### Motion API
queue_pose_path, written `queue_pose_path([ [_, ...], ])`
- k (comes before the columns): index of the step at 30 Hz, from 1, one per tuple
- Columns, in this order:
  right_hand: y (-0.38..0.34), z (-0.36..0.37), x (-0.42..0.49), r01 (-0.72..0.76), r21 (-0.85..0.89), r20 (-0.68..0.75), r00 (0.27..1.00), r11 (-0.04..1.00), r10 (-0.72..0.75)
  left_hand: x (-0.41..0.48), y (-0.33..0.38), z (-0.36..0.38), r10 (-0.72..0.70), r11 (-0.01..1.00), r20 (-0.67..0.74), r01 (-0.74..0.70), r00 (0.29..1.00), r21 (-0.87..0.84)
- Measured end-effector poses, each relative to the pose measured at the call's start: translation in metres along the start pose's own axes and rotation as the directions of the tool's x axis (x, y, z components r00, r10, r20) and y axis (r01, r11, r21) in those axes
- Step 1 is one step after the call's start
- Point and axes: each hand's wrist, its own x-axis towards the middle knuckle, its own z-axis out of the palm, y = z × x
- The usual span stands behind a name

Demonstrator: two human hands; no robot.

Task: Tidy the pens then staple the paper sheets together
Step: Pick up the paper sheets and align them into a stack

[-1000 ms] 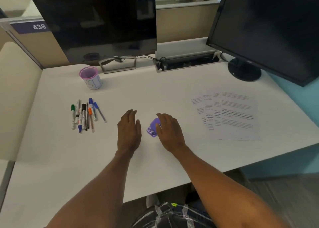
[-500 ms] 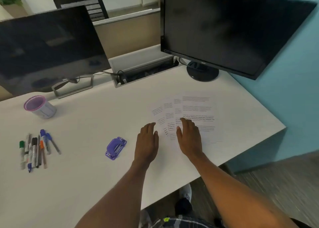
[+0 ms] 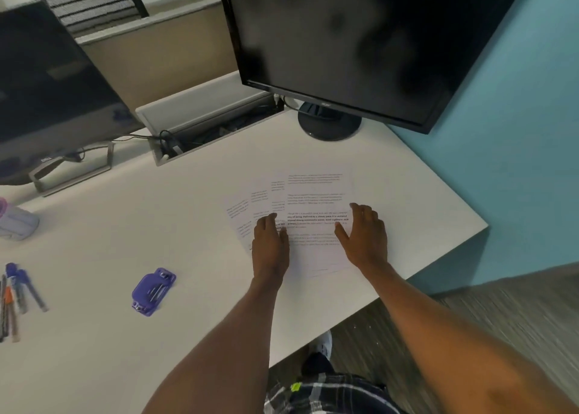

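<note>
Paper sheets (image 3: 316, 206): I see them fanned out on the white desk (image 3: 156, 225), near its right front corner, long axis running away from me, text tops toward the monitor (image 3: 360, 37).
Left hand (image 3: 270, 244): grip released, palm flat on the fan's left sheets.
Right hand (image 3: 365, 238): grip released, fingers spread on the top sheet's right edge.
Stapler (image 3: 153, 290): purple, well left of the sheets, long axis diagonal.
Pens (image 3: 18, 294): loose at the left edge, roughly parallel.
</note>
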Motion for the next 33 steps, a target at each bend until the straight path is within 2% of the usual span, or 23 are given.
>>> queue_pose_path([
  [4, 0.007, 0.0, 0.017, -0.071, -0.01, 0.025, 0.997, 0.997, 0.072, 0.01, 0.005, 0.008, -0.173, 0.985, -0.036, 0.173, 0.984, -0.022],
  [8, 0.002, 0.001, 0.031, -0.075, -0.041, 0.055, 0.995, 0.996, 0.078, 0.02, 0.009, 0.013, -0.288, 0.957, -0.044, 0.286, 0.957, -0.046],
  [13, -0.008, 0.003, 0.035, -0.013, -0.068, 0.128, 0.992, 0.998, 0.022, 0.026, 0.007, 0.017, -0.319, 0.948, -0.07, 0.318, 0.945, -0.036],
  [21, -0.014, 0.008, 0.023, 0.042, -0.079, 0.149, 0.988, 0.996, -0.029, 0.032, 0.005, 0.017, -0.395, 0.916, -0.11, 0.383, 0.912, -0.115],
  [29, -0.021, 0.008, 0.019, 0.057, -0.085, 0.175, 0.984, 0.995, -0.042, 0.036, 0.01, 0.014, -0.377, 0.926, -0.127, 0.374, 0.918, -0.044],
  [33, -0.025, 0.007, 0.02, 0.044, -0.063, 0.19, 0.981, 0.997, -0.031, 0.04, 0.012, 0.012, -0.389, 0.921, -0.112, 0.384, 0.914, -0.066],
])
